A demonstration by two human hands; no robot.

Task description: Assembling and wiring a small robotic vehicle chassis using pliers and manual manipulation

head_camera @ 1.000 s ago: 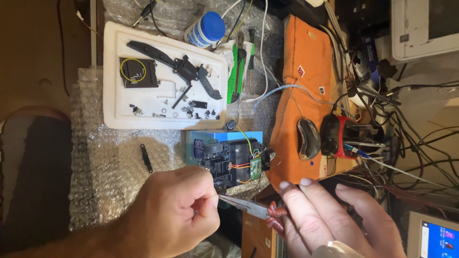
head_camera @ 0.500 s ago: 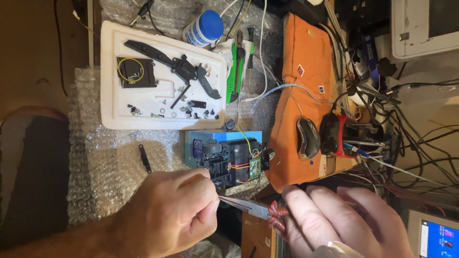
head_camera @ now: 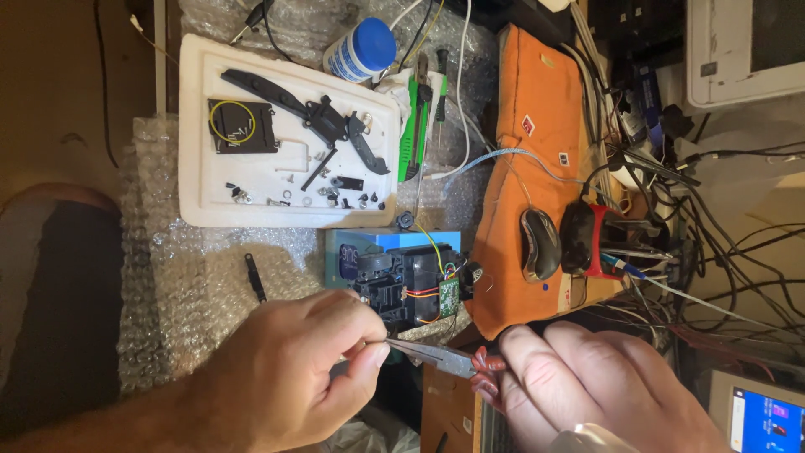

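Tweezers (head_camera: 432, 356) pinched in left hand (head_camera: 285, 377), tips at small reddish part (head_camera: 486, 362) gripped by right hand (head_camera: 587, 390). Versus a second ago, right fingers curled tighter; hold looks firmer.

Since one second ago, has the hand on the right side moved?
Yes. The right hand has drawn its fingers down, away from the orange cloth; they now curl at the tweezers' tip.

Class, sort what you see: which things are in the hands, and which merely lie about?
In hand:
left hand pinching tweezers
right hand at the tweezers' tip

Lying about:
computer mouse
blue-capped bottle
white foam tray of parts
green utility knife
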